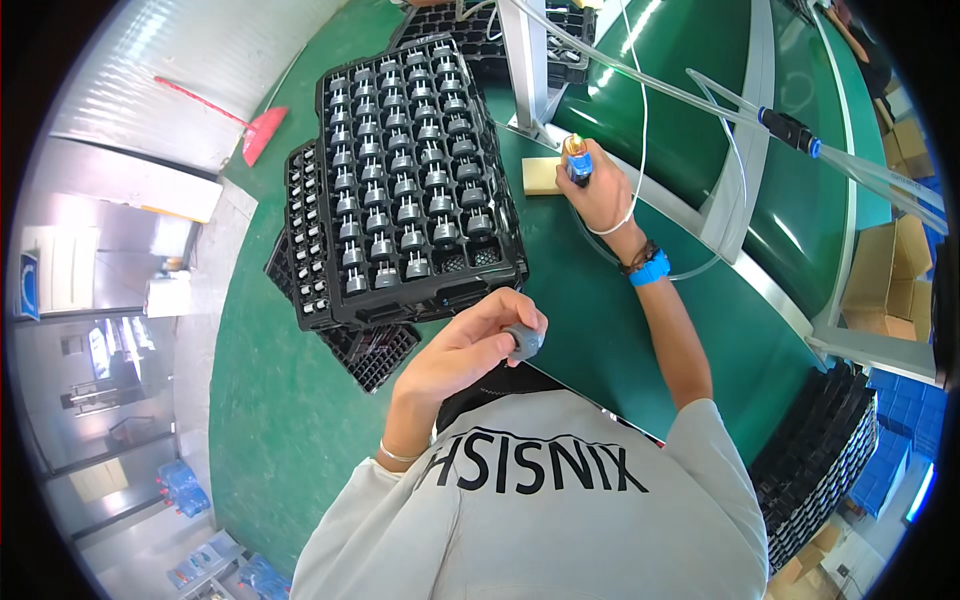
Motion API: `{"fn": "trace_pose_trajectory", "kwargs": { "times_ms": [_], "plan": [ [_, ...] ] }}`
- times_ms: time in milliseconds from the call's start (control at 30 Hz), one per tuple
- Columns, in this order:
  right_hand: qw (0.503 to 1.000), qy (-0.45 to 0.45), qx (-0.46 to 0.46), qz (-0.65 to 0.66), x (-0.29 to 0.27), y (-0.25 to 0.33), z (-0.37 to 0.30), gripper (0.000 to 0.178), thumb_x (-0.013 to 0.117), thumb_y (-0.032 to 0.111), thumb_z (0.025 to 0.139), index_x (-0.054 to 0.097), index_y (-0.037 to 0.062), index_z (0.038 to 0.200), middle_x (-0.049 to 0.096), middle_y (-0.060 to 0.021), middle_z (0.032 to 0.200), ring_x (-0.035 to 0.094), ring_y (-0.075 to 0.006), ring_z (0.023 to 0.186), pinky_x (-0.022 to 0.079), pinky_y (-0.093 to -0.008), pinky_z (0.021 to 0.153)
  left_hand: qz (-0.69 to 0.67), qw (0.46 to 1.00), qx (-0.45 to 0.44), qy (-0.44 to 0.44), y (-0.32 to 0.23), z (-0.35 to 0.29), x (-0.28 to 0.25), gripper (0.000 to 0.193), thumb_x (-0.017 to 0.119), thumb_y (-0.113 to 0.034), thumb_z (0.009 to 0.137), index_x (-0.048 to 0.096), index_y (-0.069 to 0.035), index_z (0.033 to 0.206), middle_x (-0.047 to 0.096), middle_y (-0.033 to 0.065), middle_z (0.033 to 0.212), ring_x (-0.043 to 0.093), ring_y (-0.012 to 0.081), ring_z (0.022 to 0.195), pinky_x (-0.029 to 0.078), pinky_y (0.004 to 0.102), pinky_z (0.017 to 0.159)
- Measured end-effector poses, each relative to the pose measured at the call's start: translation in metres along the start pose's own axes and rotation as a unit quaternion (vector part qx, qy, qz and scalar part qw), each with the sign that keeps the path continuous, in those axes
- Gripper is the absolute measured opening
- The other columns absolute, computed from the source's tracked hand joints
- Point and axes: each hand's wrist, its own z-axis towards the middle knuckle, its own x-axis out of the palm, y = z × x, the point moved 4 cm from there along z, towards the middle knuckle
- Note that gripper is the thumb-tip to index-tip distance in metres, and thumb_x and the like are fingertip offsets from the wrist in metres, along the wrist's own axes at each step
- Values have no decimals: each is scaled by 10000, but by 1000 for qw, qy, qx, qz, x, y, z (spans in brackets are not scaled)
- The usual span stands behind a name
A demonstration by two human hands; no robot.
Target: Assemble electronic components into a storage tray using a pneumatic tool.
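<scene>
While left grip [462, 345] pinches grey piece [525, 343] beyond tray edge [410, 306], right grip [606, 190] clasps tool [577, 163].

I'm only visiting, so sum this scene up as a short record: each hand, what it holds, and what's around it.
Left hand: pinches a grey rounded part between thumb and fingers
Right hand: grips a blue tool with a gold-coloured tip, pointing away from the body
Beside right hand: pale yellow block
Ahead of left hand: large black tray with rows of grey pronged plugs
Right wrist: blue band
Far left: red long-handled scoop or broom
</scene>
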Motion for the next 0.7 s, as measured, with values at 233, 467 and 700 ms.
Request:
{"fn": "trace_pose_trajectory", "kwargs": {
  "times_ms": [233, 467, 700],
  "plan": [
    [997, -79, 17, 6, -6, -52, 28, 246, 637, 185, 760, 539, 29, 923, 579, -136, 699, 584, -277, 605, 459, -330, 561, 41, 998, 31, -37, -1, -2, -5, 231, 552, -39, 759, 494, -28, 983, 532, 91, 914, 485, 146, 786, 384, 248, 653],
    [971, -156, 92, -157, -59, -144, 70, 342, 604, 309, 794, 555, 49, 1010, 622, -157, 915, 613, -315, 807, 497, -376, 657, 29, 992, 119, -42, -6, 4, -6, 226, 596, 19, 779, 535, 11, 997, 552, 98, 1021, 558, 161, 939, 438, 288, 844],
    [966, -191, -24, -175, -73, -105, 69, 299, 608, 281, 800, 567, 47, 982, 614, -144, 902, 588, -339, 801, 473, -368, 707, 76, 970, 187, -137, -18, 26, 1, 236, 555, 101, 775, 546, 30, 1000, 502, 89, 1020, 560, 147, 891, 446, 240, 797]
  ]
}}
